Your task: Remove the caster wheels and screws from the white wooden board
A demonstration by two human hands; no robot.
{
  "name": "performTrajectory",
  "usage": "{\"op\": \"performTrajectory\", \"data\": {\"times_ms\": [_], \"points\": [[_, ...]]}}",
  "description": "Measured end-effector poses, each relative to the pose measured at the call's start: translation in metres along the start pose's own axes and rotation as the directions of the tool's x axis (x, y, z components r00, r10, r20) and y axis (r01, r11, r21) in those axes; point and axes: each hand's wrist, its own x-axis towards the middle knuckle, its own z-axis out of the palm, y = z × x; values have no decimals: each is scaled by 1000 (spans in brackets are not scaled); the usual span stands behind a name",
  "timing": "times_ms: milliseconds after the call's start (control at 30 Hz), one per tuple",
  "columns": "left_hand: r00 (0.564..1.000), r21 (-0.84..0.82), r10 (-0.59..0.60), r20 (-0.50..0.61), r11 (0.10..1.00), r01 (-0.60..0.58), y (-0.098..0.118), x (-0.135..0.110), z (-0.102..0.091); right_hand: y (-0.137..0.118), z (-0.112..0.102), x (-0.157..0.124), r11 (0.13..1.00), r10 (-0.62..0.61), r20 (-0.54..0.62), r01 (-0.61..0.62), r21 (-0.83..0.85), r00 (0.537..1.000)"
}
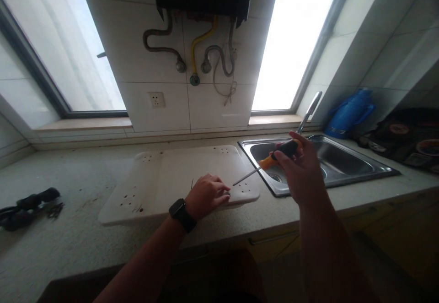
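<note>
Countertop (pixel 78 170): it is giving the work a hard, level base, pale and finely speckled.
White panel (pixel 178 170): it is lying on the countertop left of the sink, smooth and round-cornered — steadying it firmly should be preventing skids.
Sink (pixel 380 173): its shiny metal basins are sitting just beside the panel; small parts are best staying clear of them.
Right hand (pixel 303 165): it is gripping the screwdriver by its handle; lining wrist up with shaft would be helping.
Left hand (pixel 206 195): its fingers are bunching narrowly at the panel's near edge — whether they are pinching anything, I cannot tell.
Screwdriver (pixel 266 162): its bulging orange-and-black handle and thin straight shaft are slanting toward the left fingertips; a steeper angle should be slipping less.
Holes (pixel 141 210): small, dark and round, they are clustering near the panel's corners.
</note>
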Motion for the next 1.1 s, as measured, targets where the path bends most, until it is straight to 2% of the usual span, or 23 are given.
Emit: {"op": "performTrajectory", "data": {"times_ms": [167, 333, 500, 700, 800, 900, 1000, 1067, 1100], "points": [[1000, -36, -2, -25, 999, 1, 0, 1, 2, 24, -16, -24, 971, 180, -178, -146, 187, 967], [999, -52, -23, -36, 998, 21, 3, 0, 1, 43, -12, -44, 933, 298, -326, -200, 300, 897], [988, -141, -106, -113, 986, 90, 10, 2, -2, 64, -11, -55, 902, 367, -360, -233, 364, 858], [956, -266, -192, -220, 955, 131, 14, -6, -13, 90, -25, -57, 858, 434, -385, -243, 453, 815], [914, -299, -275, -298, 936, 184, 13, -27, -27, 106, -32, -59, 810, 514, -378, -291, 509, 770], [875, -281, -326, -358, 931, 232, 8, -58, -48, 122, -35, -61, 755, 603, -369, -356, 551, 707], [829, -207, -372, -417, 927, 312, -6, -97, -71, 133, -35, -62, 669, 690, -284, -436, 602, 666], [763, -172, -458, -457, 887, 429, -26, -128, -86, 139, -35, -62, 606, 730, -199, -484, 631, 654], [700, -176, -520, -489, 845, 505, -39, -145, -92, 141, -35, -62, 581, 743, -165, -502, 641, 649]]}}
